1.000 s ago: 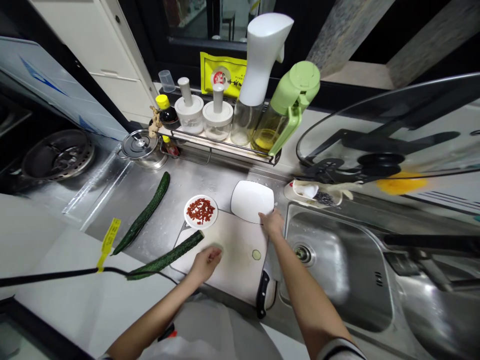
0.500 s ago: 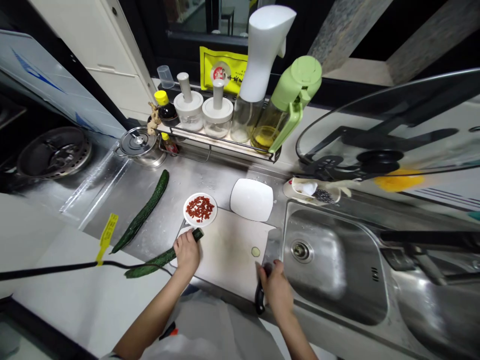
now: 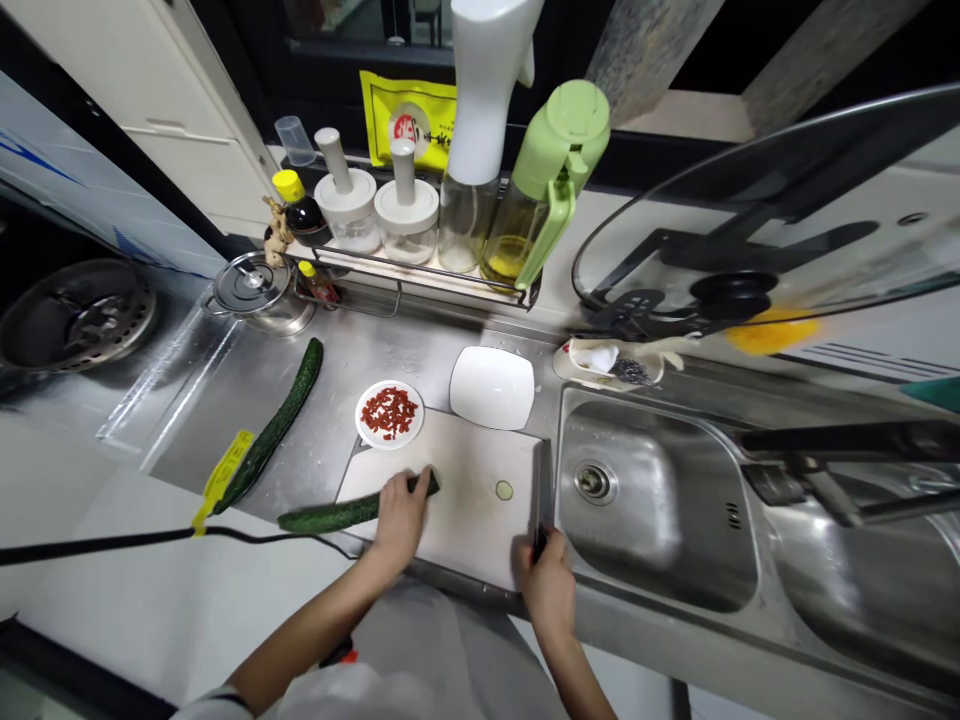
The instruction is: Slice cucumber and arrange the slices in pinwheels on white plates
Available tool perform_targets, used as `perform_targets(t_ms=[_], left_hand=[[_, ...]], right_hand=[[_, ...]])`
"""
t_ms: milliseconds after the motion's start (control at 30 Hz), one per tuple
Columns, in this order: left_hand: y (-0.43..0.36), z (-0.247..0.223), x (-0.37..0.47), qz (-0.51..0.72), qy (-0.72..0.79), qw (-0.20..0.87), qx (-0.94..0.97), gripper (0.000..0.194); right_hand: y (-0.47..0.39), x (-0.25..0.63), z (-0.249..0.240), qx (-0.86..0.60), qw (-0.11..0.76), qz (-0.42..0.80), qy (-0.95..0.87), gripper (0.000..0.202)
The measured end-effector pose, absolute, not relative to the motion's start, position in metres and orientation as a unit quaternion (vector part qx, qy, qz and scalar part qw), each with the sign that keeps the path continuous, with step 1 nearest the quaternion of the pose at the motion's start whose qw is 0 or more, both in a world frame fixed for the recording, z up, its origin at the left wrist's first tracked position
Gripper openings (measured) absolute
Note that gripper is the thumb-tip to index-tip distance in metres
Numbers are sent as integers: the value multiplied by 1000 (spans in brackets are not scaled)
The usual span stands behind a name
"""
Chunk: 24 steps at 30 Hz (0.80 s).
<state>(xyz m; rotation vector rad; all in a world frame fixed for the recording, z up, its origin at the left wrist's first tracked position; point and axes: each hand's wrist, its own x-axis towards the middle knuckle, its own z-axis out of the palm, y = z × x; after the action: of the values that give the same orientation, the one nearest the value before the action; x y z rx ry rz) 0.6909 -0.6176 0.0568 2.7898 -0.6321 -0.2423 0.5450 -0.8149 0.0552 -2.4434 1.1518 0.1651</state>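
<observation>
My left hand (image 3: 401, 517) is closed around a green cucumber (image 3: 330, 515) near its cut end, over the white cutting board (image 3: 465, 530). The cucumber's other end reaches past the board's left edge. My right hand (image 3: 549, 580) grips the dark handle of a knife (image 3: 545, 490) at the board's right edge, blade pointing away from me. A thin round slice (image 3: 504, 490) lies on the board between the hands. Behind the board are a white dish (image 3: 493, 388) and a round plate of red pieces (image 3: 390, 414). A second cucumber (image 3: 277, 425) lies at the left.
A steel sink (image 3: 656, 500) is right of the board, with a faucet (image 3: 847, 440) over its far side. Behind the counter, a rack (image 3: 420, 275) holds jars and bottles. A lidded pot (image 3: 259, 290) stands at the back left. A black cable (image 3: 112, 543) crosses the lower left.
My left hand has moved right with the cucumber, whose cut end is now further over the board. The knife is now more upright in view. The camera view has shifted slightly.
</observation>
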Motion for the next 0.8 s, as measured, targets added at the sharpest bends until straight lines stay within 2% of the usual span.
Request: perform_targets(t_ms=[167, 400, 600, 800], left_hand=[[-652, 56, 671, -93, -279, 101, 951, 52], [-668, 62, 672, -117, -297, 117, 940, 45], [-666, 62, 677, -147, -322, 145, 924, 49], [-668, 62, 677, -148, -319, 146, 925, 53]], right_hand=[[-825, 527, 63, -876, 249, 4, 413, 36], [-803, 541, 79, -886, 375, 55, 268, 37], [-794, 550, 75, -890, 387, 84, 227, 35], [-795, 555, 79, -900, 346, 137, 228, 37]])
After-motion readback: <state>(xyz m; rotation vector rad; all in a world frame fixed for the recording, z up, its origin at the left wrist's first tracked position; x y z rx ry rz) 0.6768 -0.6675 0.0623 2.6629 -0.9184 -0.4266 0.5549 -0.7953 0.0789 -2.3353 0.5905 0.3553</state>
